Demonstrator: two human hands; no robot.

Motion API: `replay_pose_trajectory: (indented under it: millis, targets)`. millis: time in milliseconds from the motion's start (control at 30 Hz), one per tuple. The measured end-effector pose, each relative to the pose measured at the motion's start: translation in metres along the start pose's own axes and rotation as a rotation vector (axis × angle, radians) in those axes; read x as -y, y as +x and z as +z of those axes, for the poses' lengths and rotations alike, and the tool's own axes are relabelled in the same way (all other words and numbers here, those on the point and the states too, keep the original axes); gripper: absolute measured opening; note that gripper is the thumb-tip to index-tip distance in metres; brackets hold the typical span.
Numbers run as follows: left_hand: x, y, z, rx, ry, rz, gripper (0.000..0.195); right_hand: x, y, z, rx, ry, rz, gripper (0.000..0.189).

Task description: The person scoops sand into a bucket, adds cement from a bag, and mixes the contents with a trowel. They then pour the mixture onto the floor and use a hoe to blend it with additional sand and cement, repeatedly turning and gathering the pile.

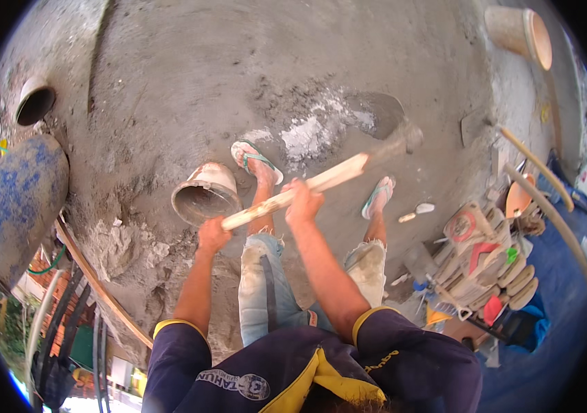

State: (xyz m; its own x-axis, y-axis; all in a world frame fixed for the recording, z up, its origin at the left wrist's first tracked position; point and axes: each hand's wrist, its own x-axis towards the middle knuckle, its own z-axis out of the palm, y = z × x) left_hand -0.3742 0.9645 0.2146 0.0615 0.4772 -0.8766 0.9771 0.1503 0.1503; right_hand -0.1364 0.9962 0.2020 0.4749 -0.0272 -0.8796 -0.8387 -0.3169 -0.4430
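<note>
My left hand grips the near end of a hoe's wooden handle. Farther up the same handle, my right hand is closed around it. The handle slants up to the right, and its metal neck is blurred. A broad grey blade lies at the far end, against wet grey mortar. Beside the blade sits a patch of pale powder. Just beyond my left hand, a mortar-crusted bucket lies tipped with its mouth towards me. My feet, in flip-flops, stand apart on the grey surface.
A blue, mortar-spattered drum lies at left, near a small bucket. Another bucket lies far right. Another long-handled tool, paper sacks and a blue tarp occupy the right side. A small wooden-handled tool lies near my right foot.
</note>
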Motion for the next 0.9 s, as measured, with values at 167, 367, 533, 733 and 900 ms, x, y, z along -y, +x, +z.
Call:
replay_pose_trajectory:
  millis: [167,367,533,733,900]
  targets:
    - [-0.112,-0.022,0.023,0.028,-0.256,-0.112,0.030,0.070,0.071,0.051,0.081,-0.304,-0.274,0.022]
    - [-0.232,0.012,0.065,0.159,-1.323,0.046,0.062,0.119,0.140,0.072,0.232,-1.007,-0.520,0.023]
    - [-0.293,0.139,0.040,0.141,-1.692,-0.050,0.058,0.111,0.106,-0.049,0.581,-1.310,-0.285,0.031]
    - [-0.348,0.101,0.062,-0.128,-1.333,-0.546,0.021,0.137,0.064,-0.247,0.370,-1.641,-0.375,0.030]
    - [-0.336,0.039,0.072,-0.311,-1.569,-0.295,0.017,0.147,0.035,-0.261,0.437,-1.681,-0.241,0.027]
